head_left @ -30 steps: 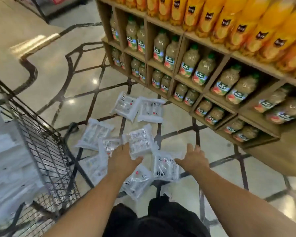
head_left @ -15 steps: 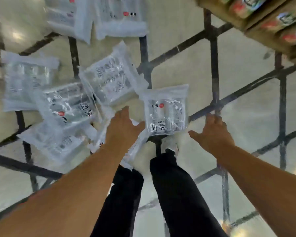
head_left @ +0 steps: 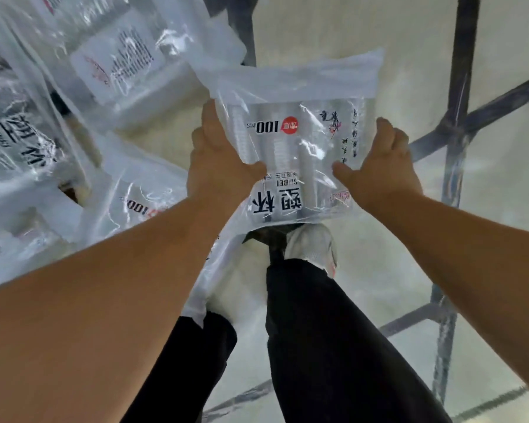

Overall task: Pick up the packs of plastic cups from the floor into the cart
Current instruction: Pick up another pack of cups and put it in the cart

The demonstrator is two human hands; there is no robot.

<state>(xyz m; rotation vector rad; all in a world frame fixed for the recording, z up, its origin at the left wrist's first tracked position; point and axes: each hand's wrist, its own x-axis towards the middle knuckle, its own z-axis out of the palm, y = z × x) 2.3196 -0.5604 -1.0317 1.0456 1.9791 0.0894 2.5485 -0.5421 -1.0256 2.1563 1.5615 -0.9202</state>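
Note:
A clear plastic pack of cups [head_left: 300, 141] with black print and a red round mark sits between both hands, just above my shoes. My left hand [head_left: 217, 166] grips its left edge, thumb on top. My right hand [head_left: 379, 169] grips its right edge, thumb pressed on the film. Several more packs of cups lie on the floor to the left: one [head_left: 126, 59] at the upper left, one [head_left: 16, 141] at the far left, and one [head_left: 135, 203] partly under my left forearm. The cart is out of view.
The pale glossy floor [head_left: 379, 41] carries dark inlaid lines [head_left: 458, 96] at the right. My black trouser legs [head_left: 318, 331] and a white shoe [head_left: 312, 242] are directly below the held pack.
The view has dropped much closer to the floor. Both hands have closed on the sides of the pack that lay between them; shelves and cart have left the frame.

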